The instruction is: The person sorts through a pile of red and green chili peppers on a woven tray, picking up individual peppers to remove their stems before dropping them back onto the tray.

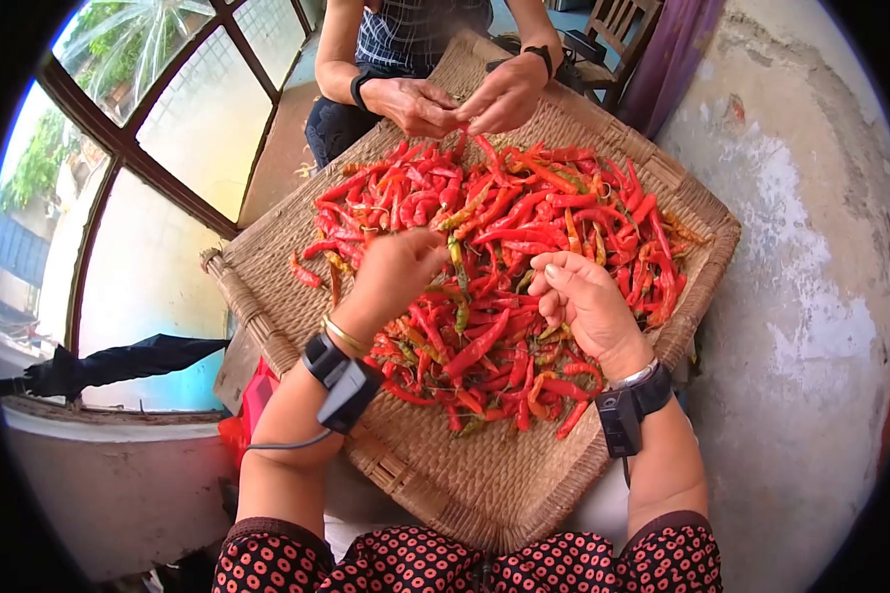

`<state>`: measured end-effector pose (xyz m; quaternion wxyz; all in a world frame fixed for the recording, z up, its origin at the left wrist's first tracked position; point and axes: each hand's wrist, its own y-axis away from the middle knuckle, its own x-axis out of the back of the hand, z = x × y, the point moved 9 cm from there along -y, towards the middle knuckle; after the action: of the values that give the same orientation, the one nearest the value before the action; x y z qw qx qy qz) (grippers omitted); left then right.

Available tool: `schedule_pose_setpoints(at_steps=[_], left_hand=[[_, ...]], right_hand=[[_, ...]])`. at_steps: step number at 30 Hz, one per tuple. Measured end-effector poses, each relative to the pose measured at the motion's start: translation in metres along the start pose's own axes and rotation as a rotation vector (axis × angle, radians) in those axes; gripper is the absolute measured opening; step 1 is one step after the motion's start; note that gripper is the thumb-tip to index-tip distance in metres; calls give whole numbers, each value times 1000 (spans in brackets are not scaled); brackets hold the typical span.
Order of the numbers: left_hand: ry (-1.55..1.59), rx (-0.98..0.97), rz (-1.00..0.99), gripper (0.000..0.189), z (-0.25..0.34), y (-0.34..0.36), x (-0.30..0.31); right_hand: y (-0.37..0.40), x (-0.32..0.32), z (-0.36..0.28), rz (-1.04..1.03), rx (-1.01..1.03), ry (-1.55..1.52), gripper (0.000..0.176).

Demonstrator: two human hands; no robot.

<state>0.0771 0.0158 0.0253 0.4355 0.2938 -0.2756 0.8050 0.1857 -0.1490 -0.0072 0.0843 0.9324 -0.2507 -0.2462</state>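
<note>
My left hand is over the left-middle of a pile of chili peppers, fingers pressed together and pointing right. Right at its fingertips is a yellow-green chili; I cannot tell whether the fingers grip it. My right hand, palm turned inward, hovers above the pile's right half with thumb and forefinger drawn together and the other fingers curled. Whatever it pinches is too small to name. Most of the peppers are red, a few orange or greenish, heaped on a woven tray.
Across the tray, another person's two hands meet over its far edge. A folded black umbrella lies by the window at left. A bare plaster wall flanks the right side. At the back right stands a wooden chair.
</note>
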Motion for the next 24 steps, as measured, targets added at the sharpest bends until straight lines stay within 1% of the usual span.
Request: schedule_pose_setpoints(at_steps=[1, 2, 4, 5, 7, 8, 10, 11, 12, 13, 14, 16, 17, 18, 20, 21, 22, 23, 24], left_hand=[[156, 89, -118, 29, -5, 5, -18], [-162, -187, -58, 28, 28, 8, -16], [-300, -90, -195, 30, 28, 14, -34], [-301, -93, -191, 30, 29, 14, -36], [-416, -59, -279, 32, 23, 15, -45], [-420, -63, -274, 32, 20, 13, -45], [-361, -46, -329, 28, 13, 11, -49], [-364, -51, -324, 28, 15, 12, -47], [-258, -73, -301, 23, 21, 14, -44], [-153, -95, -277, 19, 28, 16, -41], [-158, -101, -274, 19, 34, 18, -38], [181, -134, -358, 14, 59, 26, -36], [235, -138, -458, 15, 66, 30, -38], [229, -143, -455, 15, 66, 31, -36], [373, -202, -600, 19, 71, 39, -43], [419, -72, -700, 22, 61, 43, -46], [411, -74, -701, 22, 62, 43, -39], [544, 36, -729, 22, 62, 44, -31], [677, 149, -753, 22, 64, 46, -26]], right_hand=[[0, -1, -1, -5, -2, 8, 21], [0, -3, -2, -11, -4, 18, 21], [0, -5, -1, -28, -4, 34, 20], [0, -7, 0, -47, -8, 51, 20], [1, -10, -1, -54, -13, 73, 19], [1, -11, 0, -59, -20, 91, 19], [0, -11, -1, -60, -23, 109, 19], [0, -11, -2, -45, -20, 222, 20], [0, -11, -2, -29, -17, 333, 22], [0, -13, 0, -32, -36, 379, 29], [0, -15, 1, -33, -28, 380, 29], [2, -23, 0, -66, 28, 460, 35], [2, -26, 3, -108, 17, 469, 44], [3, -27, 4, -113, -2, 474, 37], [3, -29, 8, -213, -36, 554, 31], [0, -25, 11, -215, -30, 551, 31], [-2, -24, 13, -234, 5, 635, 30], [-3, -24, 13, -251, 41, 717, 28], [-3, -24, 13, -251, 49, 711, 28]])
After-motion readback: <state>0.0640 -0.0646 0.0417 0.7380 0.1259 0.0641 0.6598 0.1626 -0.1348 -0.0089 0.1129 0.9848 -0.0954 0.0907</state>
